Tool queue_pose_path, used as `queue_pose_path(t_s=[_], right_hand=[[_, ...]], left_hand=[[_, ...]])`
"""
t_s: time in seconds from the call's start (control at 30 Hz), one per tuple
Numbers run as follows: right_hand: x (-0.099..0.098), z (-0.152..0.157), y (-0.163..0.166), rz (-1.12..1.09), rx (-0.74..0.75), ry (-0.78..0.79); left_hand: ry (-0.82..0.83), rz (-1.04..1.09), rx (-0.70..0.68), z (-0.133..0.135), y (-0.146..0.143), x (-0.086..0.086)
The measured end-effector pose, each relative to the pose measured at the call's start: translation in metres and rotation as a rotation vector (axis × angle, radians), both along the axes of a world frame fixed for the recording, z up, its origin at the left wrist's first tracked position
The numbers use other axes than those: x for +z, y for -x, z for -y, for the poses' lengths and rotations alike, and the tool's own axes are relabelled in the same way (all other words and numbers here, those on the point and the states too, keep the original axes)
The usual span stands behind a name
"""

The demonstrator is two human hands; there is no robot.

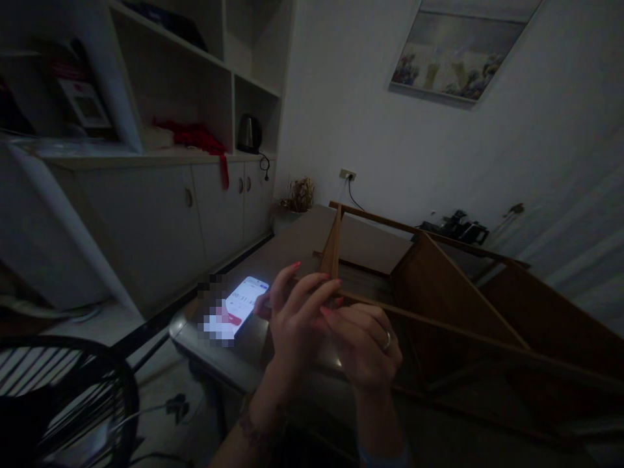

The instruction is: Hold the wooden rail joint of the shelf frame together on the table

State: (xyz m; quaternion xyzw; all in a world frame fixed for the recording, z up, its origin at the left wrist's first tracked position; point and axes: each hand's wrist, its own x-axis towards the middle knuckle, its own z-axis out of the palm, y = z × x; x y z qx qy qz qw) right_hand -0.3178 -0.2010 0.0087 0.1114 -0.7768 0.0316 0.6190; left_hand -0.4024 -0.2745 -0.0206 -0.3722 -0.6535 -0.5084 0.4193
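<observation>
My left hand (297, 322) is raised over the table's near part with its fingers stretched out and nothing visible in them. Beside it, my right hand (368, 344), with a ring on one finger, is curled into a pinch close against the left hand's edge. Whatever lies between the right fingertips is hidden. A lit phone (249, 296) showing a running timer lies on the table just left of my left hand. Behind my hands, a brown wooden frame with slanted dividers (453, 292) rests on its side on the table.
The table (302, 234) reaches toward the wall, where a dried plant (301, 194) stands. White cabinets (151, 221) line the left, with a kettle (249, 133) and red cloth (195, 135) on their shelf. A black round wire-grille object (124, 377) sits at lower left, near cables.
</observation>
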Motion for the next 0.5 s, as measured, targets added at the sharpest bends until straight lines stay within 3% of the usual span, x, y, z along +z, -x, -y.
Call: queue_pose_path(t_s=[0.2,0.5], right_hand=[[-0.0085,0.0024,-0.0072,-0.046,-0.231,-0.118],[-0.002,0.007,-0.0101,0.055,-0.12,-0.016]], left_hand=[[0.0,0.03,-0.024,-0.0003,-0.0013,-0.0018],[-0.022,0.024,-0.03,-0.0016,-0.0007,0.0005]])
